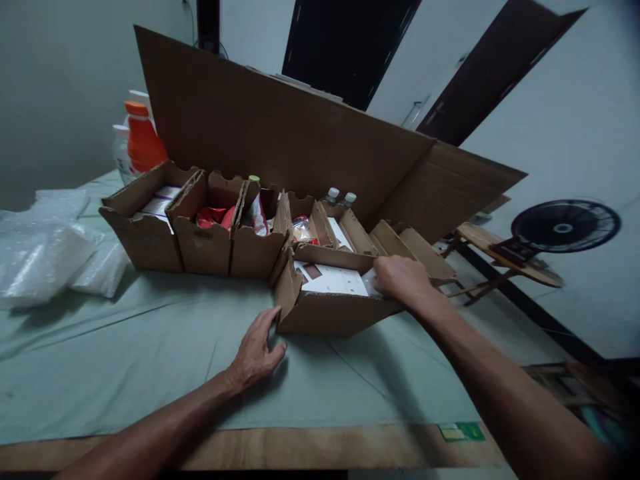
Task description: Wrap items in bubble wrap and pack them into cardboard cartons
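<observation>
The left hand point(256, 353) lay flat on the green cloth point(150, 360), fingers spread and loose, its fingertips touching the near left corner of an open cardboard box point(330, 313). That box sat near the middle of the table, closest of all the boxes, with white sheets point(333, 279) lying inside. The right hand point(400, 279) rested over the box's right end, fingers curled down onto the sheets; whether it actually pinched them could not be told from this angle. Farther back, a row of similar boxes point(200, 227) held red packets point(213, 215) and two capped bottles point(340, 197). A large cardboard sheet point(280, 140) stood tilted behind them. An orange bottle point(143, 140) stood at the far left, and clear plastic wrap point(45, 247) lay bunched on the left.
</observation>
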`<state>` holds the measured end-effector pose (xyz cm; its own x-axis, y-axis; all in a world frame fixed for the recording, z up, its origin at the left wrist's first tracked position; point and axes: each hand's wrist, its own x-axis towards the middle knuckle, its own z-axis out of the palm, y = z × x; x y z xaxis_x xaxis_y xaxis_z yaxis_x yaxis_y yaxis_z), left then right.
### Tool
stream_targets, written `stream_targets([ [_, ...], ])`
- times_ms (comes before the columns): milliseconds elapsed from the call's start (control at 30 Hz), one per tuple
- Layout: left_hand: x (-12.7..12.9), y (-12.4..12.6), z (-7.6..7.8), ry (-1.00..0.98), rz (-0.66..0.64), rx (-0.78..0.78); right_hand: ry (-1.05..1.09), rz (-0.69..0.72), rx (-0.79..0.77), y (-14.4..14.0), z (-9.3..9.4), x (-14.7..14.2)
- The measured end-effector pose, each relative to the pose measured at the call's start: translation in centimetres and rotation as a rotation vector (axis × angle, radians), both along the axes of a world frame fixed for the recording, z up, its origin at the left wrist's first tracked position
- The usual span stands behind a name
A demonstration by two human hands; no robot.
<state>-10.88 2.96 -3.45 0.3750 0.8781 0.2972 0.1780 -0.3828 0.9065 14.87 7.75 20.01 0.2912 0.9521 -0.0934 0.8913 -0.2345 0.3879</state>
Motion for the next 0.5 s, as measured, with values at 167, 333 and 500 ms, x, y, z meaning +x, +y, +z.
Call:
stream_targets([
  [167, -0.2, 0.0, 0.2, -0.003, -0.005, -0.023, 0.043, -0.024, -0.121, 0.6, -1.1, -0.2],
  [333, -0.3, -0.1, 0.4, -0.003, -0.004, -0.013, 0.125, 0.024, -0.191, 1.6, -2.0, 1.1],
  [500, -0.2, -0.1, 0.1, -0.006, 0.0, 0.006, 0.224, 0.088, -0.149, 1.8, -2.1, 1.1],
])
